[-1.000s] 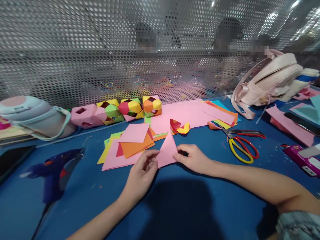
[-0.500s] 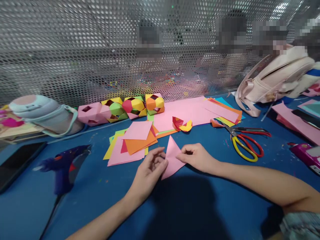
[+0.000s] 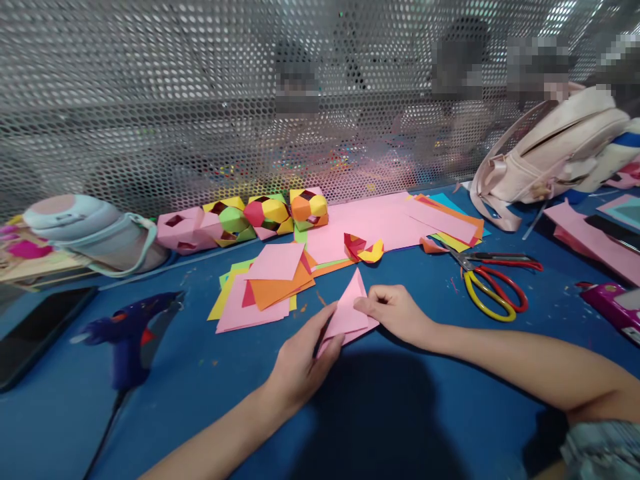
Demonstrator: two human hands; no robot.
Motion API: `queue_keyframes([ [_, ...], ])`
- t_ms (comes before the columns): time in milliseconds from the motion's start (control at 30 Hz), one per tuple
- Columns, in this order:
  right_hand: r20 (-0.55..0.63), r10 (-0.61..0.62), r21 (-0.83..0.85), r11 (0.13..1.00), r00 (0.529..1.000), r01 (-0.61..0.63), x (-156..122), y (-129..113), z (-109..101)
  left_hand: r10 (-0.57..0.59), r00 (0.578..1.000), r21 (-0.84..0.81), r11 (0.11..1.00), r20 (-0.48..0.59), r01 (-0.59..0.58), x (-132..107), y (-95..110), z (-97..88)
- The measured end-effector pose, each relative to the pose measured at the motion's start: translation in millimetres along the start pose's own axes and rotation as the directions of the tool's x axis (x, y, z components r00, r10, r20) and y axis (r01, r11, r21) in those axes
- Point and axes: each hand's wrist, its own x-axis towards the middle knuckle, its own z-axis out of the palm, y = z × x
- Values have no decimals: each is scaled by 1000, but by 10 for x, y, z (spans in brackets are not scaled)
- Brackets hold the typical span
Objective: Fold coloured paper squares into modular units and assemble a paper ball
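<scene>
Between my two hands is a folded piece of pink paper (image 3: 349, 313), its pointed tip facing away from me. My left hand (image 3: 306, 353) grips its lower left side, thumb below and fingers reaching behind. The thumb and bent fingers of my right hand (image 3: 397, 311) pinch the right edge. Just beyond the tip lie small folded red and yellow paper pieces (image 3: 369, 249). To the left of my hands is a loose stack of coloured paper squares (image 3: 270, 283) with pink on top.
Blue table (image 3: 240, 427) holds a glue gun (image 3: 127, 333) and phone (image 3: 40, 333) at left, scissors (image 3: 487, 287) at right. Behind are folded paper balls (image 3: 230, 223), a pink sheet (image 3: 365, 223), a bottle (image 3: 95, 230) and a backpack (image 3: 550, 153) against a perforated metal screen (image 3: 175, 100).
My left hand has closed onto the pink paper, its thumb now lower. The paper has turned, its tip shifting right, and a folded layer shows on top.
</scene>
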Motion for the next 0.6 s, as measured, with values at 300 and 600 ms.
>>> queue_keyframes([
  [300,39,-12,-47,999,999,13,-10,14,7,-369,927,-443,843,-64,305,112,70,-84],
  [600,52,109,6,994,993,-109,-4,-36,76,-448,869,-860,338,211,383,86,127,52],
])
